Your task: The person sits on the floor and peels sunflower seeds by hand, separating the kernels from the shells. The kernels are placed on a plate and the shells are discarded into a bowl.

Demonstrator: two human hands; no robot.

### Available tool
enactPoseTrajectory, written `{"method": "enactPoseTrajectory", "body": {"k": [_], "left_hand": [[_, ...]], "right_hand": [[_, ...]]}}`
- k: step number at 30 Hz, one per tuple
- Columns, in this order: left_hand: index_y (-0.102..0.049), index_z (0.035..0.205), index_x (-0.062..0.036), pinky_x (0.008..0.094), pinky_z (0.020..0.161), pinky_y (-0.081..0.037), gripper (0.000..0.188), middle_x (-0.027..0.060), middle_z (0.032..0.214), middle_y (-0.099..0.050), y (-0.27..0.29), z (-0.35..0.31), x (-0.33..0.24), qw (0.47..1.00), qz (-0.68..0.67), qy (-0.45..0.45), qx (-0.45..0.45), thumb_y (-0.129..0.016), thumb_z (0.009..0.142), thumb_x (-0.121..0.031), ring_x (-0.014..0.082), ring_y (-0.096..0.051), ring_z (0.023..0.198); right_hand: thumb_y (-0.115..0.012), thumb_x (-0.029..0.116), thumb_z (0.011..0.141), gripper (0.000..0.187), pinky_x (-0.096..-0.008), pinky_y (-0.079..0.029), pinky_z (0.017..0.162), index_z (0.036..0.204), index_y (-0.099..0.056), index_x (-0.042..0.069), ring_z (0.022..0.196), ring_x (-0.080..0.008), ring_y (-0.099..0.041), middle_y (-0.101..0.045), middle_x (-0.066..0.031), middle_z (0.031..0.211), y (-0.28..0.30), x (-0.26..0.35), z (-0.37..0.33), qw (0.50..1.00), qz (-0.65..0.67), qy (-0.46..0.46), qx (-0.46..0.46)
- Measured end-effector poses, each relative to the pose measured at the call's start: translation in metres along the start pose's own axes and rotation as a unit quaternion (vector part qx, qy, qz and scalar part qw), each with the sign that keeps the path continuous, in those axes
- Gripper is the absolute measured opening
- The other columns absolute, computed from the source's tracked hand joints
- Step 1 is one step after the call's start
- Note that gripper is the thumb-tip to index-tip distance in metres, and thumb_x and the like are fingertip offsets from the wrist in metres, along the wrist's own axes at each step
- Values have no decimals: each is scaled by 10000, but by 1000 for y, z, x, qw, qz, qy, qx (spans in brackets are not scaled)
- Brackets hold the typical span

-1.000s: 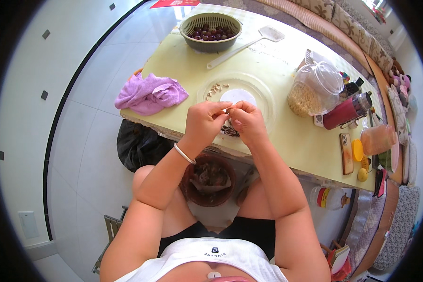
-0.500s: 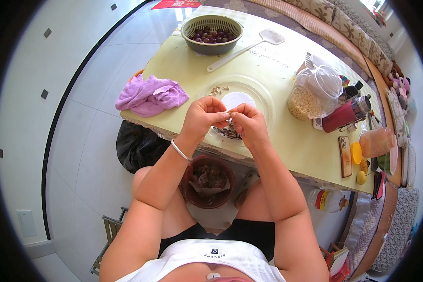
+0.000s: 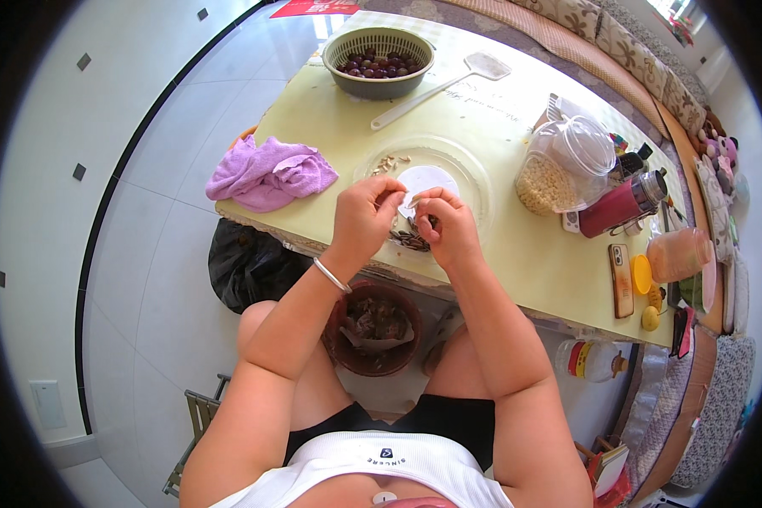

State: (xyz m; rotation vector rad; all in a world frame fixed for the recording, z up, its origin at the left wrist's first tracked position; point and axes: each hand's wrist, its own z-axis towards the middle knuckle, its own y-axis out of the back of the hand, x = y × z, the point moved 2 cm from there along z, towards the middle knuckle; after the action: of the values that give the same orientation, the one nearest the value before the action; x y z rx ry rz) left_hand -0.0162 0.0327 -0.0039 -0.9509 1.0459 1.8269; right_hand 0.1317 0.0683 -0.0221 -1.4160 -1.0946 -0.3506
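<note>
Both hands have drawn slightly apart since half a second ago, when the fingertips of the left hand (image 3: 360, 220) and right hand (image 3: 449, 227) met over the plate (image 3: 484, 188). At the left, a black bag (image 3: 250, 264) sits on the floor below a crumpled lilac towel (image 3: 271, 173) on the corner of the table (image 3: 533, 262). Next comes the left hand, its thumb and forefinger nearly together; I cannot tell whether anything is between them. Beneath the wrists, a brown bin (image 3: 416, 334) stands between the knees. Farther back is a bowl (image 3: 379, 88) of dark grapes (image 3: 374, 66). On the plate, pale kernels (image 3: 384, 164) lie at the far left, dark seeds (image 3: 409, 241) at the near side, and a white disc (image 3: 429, 179) between. A white spatula (image 3: 427, 97) lies behind the plate. The right hand, fingers curled and closely pinched, has a small pale bit (image 3: 414, 202) at its fingertips, above the seeds. Farther right stand a clear jar (image 3: 543, 182) of pale pieces and a leaning dark-red flask (image 3: 610, 210), then a phone (image 3: 621, 284), a yellow lid (image 3: 643, 275) and a pinkish jar (image 3: 679, 256).
</note>
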Motion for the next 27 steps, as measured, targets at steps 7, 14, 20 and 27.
{"method": "enactPoseTrajectory", "body": {"k": [7,14,20,27], "left_hand": [[-680,897,-31,367,674,-498,119,157,838,-663,20,15,21,970,215,-108,-41,-665,784,-63,300,-636,772],[-696,940,-6,301,681,-500,163,128,844,-682,13,8,-17,997,-58,24,48,-696,783,-47,198,-652,759],[-712,887,-33,311,699,-500,119,84,869,-689,6,9,-21,994,-73,-52,62,-693,769,-35,211,-638,833],[-694,807,-56,375,766,-482,156,73,844,-643,-7,2,4,959,172,-168,152,-700,657,-13,285,-584,850]], "right_hand": [[-446,42,798,120,-254,-396,504,845,-550,7,605,-170,-512,-588,-119,796,1,15,3,995,97,-15,-36],[-439,119,871,160,-261,-398,504,823,-554,19,618,-177,-508,-574,-110,794,1,6,5,997,37,-70,-5],[-488,279,951,269,-213,-316,414,828,-547,47,564,-133,-461,-532,-60,731,9,-2,11,980,133,-144,41],[-522,235,944,210,-218,-283,393,830,-542,60,517,-112,-428,-527,-39,699,26,23,10,989,126,-19,-69]]}}
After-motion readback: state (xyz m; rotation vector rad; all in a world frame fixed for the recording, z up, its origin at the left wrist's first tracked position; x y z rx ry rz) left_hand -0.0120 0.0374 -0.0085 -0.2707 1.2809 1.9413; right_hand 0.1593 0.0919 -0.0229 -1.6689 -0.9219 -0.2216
